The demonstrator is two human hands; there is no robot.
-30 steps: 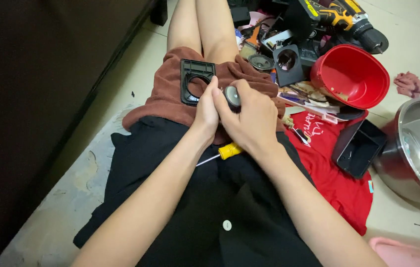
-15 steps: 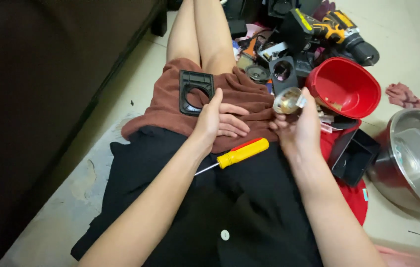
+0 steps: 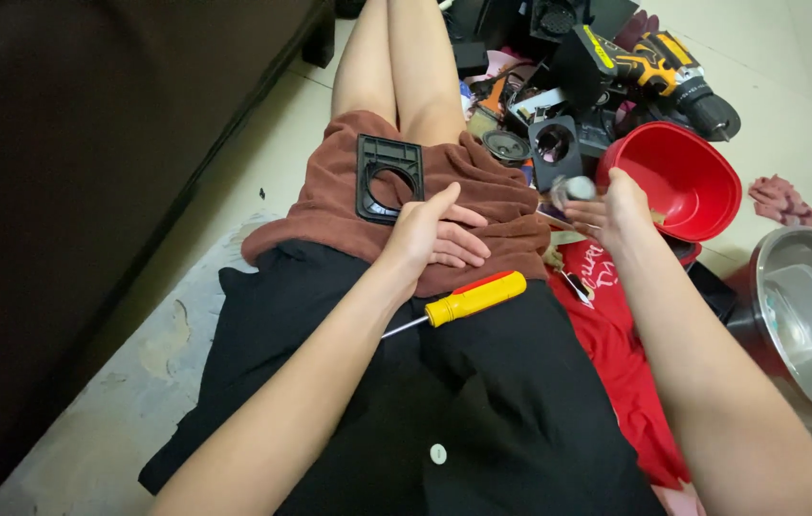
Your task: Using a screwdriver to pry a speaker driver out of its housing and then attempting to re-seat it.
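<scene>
Small, round and silvery, a speaker-like part point(image 3: 576, 187) sat pinched in the fingertips of the person's right hand point(image 3: 611, 212), carried out just beside the near rim of the red plastic bowl point(image 3: 702, 205), seemingly so it could be kept apart from the lap. The right fingers were curled closed around the part, though the grip itself was partly hidden behind the knuckles. On the other side of the bowl, well away from it, the left hand point(image 3: 430, 239) lay flat on the brown cloth point(image 3: 329, 205) over the lap, fingers loosely spread and holding nothing, as if steadying the cloth. A black plastic frame with a round opening point(image 3: 389, 178) rested on that cloth beyond the left hand, and a yellow-and-red screwdriver point(image 3: 468, 301) lay loose on the black garment, between the left hand and the person's body, within easy reach. Beyond the bowl, a yellow-and-black cordless drill point(image 3: 664, 72) lay among scattered dark parts; nearer the person, to the bowl's right, stood a steel pot point(image 3: 807, 325).
</scene>
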